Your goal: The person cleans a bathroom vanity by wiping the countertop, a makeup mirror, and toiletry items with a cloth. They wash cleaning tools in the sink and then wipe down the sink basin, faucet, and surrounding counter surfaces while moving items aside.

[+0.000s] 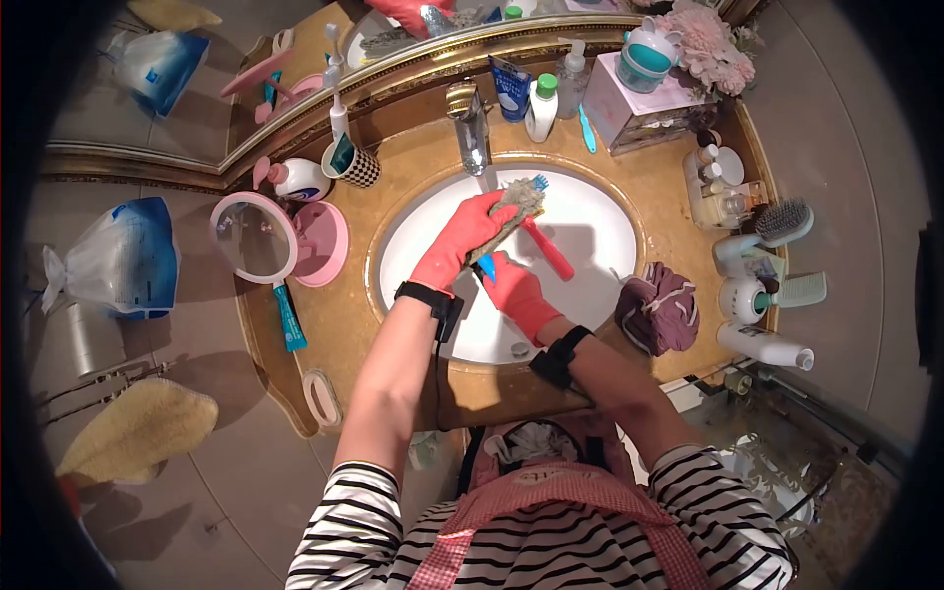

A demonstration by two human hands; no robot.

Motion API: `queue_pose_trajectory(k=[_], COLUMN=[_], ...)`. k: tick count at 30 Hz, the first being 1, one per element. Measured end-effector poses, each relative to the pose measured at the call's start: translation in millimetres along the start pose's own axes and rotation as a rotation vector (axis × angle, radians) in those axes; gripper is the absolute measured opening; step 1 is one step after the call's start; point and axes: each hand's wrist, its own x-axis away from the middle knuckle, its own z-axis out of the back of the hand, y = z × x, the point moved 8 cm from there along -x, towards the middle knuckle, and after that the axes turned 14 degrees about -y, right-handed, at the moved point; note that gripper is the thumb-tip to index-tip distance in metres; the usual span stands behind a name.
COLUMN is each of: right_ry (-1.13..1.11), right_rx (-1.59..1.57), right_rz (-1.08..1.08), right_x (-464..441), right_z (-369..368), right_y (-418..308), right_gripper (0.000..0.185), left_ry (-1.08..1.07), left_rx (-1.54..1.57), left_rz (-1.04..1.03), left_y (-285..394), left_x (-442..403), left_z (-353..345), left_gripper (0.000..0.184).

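Observation:
Over the white sink (423, 211), my left hand (470, 231), in a coral rubber glove, is closed on a grey, matted, rag-like thing (523, 199). Blue bristles (540, 183) stick out at its far end. My right hand (519, 293), gloved alike, is closed just below, with a blue handle (487, 265) showing at its fingers. Whether handle and bristles belong to one brush is hidden. A red handle (551, 251) slants across the basin beside the grey thing; its upper end is covered. Behind my hands stands the metal faucet (470, 133).
A crumpled mauve cloth (659, 307) lies right of the sink. Bottles, a hairbrush (784, 221) and a comb (801, 289) line the right edge. A pink round mirror (293, 239) and a checkered cup (360, 167) stand left. A white bottle (542, 108) stands near the faucet.

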Motion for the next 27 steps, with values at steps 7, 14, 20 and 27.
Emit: queue_pose_trajectory(k=[7, 14, 20, 27], right_ry=[-0.154, -0.157, -0.317, -0.487], right_rx=[0.045, 0.136, -0.482, -0.92], right_rz=[-0.093, 0.011, -0.137, -0.342], right_x=[3, 10, 7, 32], right_z=[-7, -9, -5, 12], right_y=[-7, -10, 15, 0], right_gripper=[0.028, 0.025, 0.03, 0.036], left_ry=[0.094, 0.112, -0.178, 0.058], left_rx=[0.197, 0.067, 0.512, 0.129], left_rz=[-0.004, -0.153, -0.144, 0.008], left_y=[-6, 17, 51, 78], left_x=[-6, -14, 6, 85], left_z=[-7, -12, -20, -4], left_gripper=[0.041, 0.044, 0.045, 0.034])
